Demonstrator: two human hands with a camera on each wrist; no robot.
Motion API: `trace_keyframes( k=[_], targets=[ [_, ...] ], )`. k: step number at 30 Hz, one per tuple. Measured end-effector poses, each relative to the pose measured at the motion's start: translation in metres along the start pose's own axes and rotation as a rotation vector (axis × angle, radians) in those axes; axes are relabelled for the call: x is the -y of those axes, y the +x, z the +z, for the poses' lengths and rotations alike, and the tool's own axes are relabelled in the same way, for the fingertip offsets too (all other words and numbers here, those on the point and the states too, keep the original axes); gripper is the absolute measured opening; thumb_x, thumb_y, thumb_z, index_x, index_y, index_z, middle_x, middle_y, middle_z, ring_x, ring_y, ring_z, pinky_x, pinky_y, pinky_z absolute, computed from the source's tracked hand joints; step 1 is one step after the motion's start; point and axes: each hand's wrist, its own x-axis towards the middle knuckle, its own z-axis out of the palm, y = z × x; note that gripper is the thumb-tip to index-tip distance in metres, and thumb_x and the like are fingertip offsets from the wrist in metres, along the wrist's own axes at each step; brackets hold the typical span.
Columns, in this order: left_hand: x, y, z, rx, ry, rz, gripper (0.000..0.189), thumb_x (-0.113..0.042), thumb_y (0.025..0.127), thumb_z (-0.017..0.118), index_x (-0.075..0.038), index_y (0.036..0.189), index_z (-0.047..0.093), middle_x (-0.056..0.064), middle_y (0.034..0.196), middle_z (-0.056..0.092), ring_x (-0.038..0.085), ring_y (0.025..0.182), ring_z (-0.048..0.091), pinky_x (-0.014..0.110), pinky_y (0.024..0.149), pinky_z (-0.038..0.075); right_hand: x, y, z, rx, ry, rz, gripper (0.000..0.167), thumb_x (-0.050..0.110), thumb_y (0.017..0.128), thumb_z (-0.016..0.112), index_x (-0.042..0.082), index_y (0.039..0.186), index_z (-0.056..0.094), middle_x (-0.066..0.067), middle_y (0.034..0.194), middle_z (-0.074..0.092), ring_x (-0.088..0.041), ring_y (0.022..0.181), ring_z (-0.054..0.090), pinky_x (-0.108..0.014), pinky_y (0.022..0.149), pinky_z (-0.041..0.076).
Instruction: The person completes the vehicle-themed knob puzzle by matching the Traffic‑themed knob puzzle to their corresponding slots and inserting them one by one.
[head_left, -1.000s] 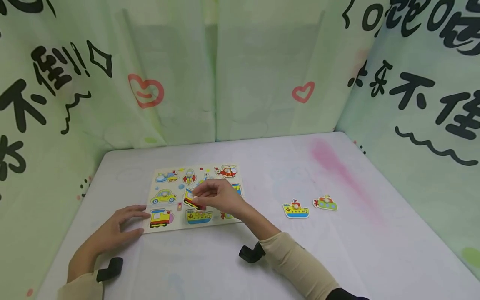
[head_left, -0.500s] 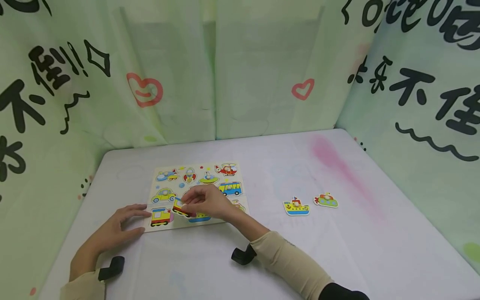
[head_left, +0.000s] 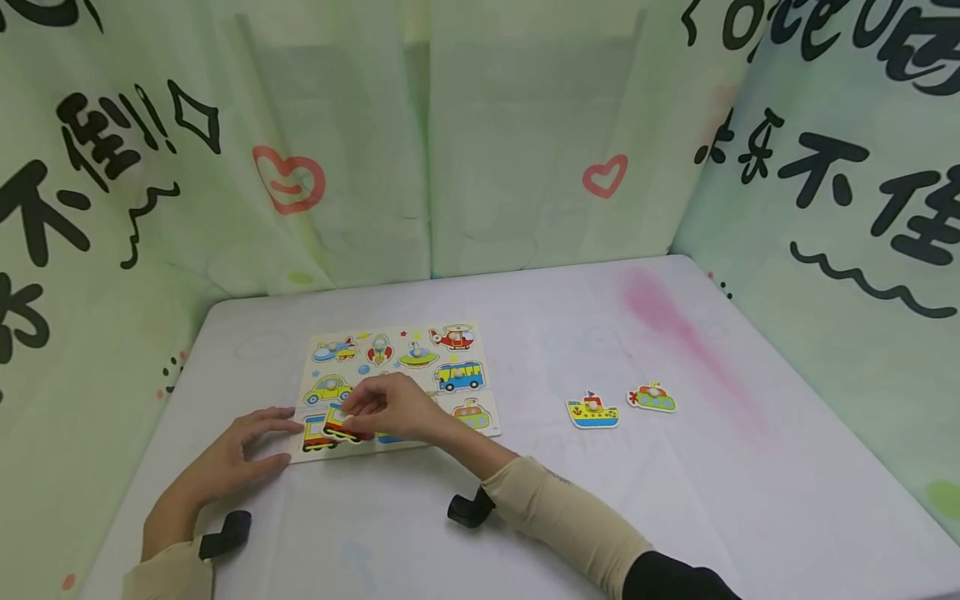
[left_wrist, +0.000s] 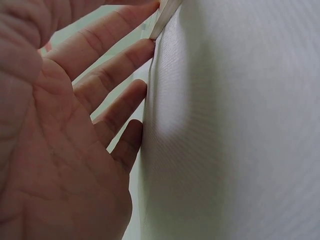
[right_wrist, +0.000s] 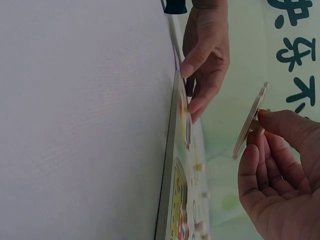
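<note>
A flat wooden puzzle board (head_left: 487, 429) with colourful vehicle pictures lies on the table. My right hand (head_left: 397, 408) pinches a red, yellow and blue train piece (head_left: 337, 423) by its knob, seen edge-on as a thin wooden piece (right_wrist: 250, 122) in the right wrist view. It is held tilted above the board's lower left, overlapping the printed train picture (head_left: 317, 435) in the head view. My left hand (head_left: 232, 458), fingers spread and fairly straight, touches the board's left edge; in the left wrist view its fingertips (left_wrist: 147, 47) reach the board's corner (left_wrist: 165, 20).
A yellow and blue ship piece (head_left: 592, 412) and a green submarine piece (head_left: 651, 397) lie on the white table (head_left: 720, 500) right of the board. Several knobbed pieces, such as the bus (head_left: 459, 376) and helicopter (head_left: 452, 337), sit in the board. A printed curtain (head_left: 510, 150) stands behind.
My right hand has carried the train piece left and slightly down across the board, to over the printed train picture. The left hand has stayed at the board's edge.
</note>
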Motion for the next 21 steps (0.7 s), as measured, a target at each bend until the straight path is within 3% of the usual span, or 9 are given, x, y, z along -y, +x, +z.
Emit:
trace_keyframes(
  k=[8, 17, 21],
  targets=[
    [-0.001, 0.0, 0.0, 0.005, -0.01, -0.001, 0.037, -0.012, 0.086, 0.08, -0.01, 0.121, 0.071, 0.025, 0.144, 0.054, 0.052, 0.135, 0.038, 0.075, 0.104, 0.029, 0.0, 0.01, 0.011, 0.028, -0.078, 0.003, 0.015, 0.008, 0.09, 0.078, 0.003, 0.103, 0.073, 0.003, 0.084, 0.072, 0.0, 0.071, 0.065, -0.018, 0.069, 0.058],
    [0.0, -0.001, -0.001, -0.008, -0.003, 0.014, 0.036, -0.009, 0.085, 0.081, -0.009, 0.119, 0.07, 0.026, 0.141, 0.055, 0.052, 0.133, 0.04, 0.075, 0.103, 0.03, 0.0, 0.022, 0.022, 0.069, -0.169, 0.023, 0.013, 0.007, 0.091, 0.077, 0.004, 0.103, 0.073, 0.003, 0.081, 0.071, 0.0, 0.065, 0.063, -0.015, 0.066, 0.056],
    [0.001, -0.001, 0.0, -0.026, 0.01, 0.048, 0.035, -0.011, 0.084, 0.082, -0.013, 0.117, 0.071, 0.022, 0.138, 0.059, 0.024, 0.134, 0.045, 0.035, 0.114, 0.033, -0.003, 0.025, 0.025, 0.098, -0.206, 0.024, 0.013, 0.007, 0.091, 0.076, 0.003, 0.103, 0.073, 0.003, 0.081, 0.07, 0.001, 0.066, 0.062, -0.014, 0.065, 0.055]
  ],
)
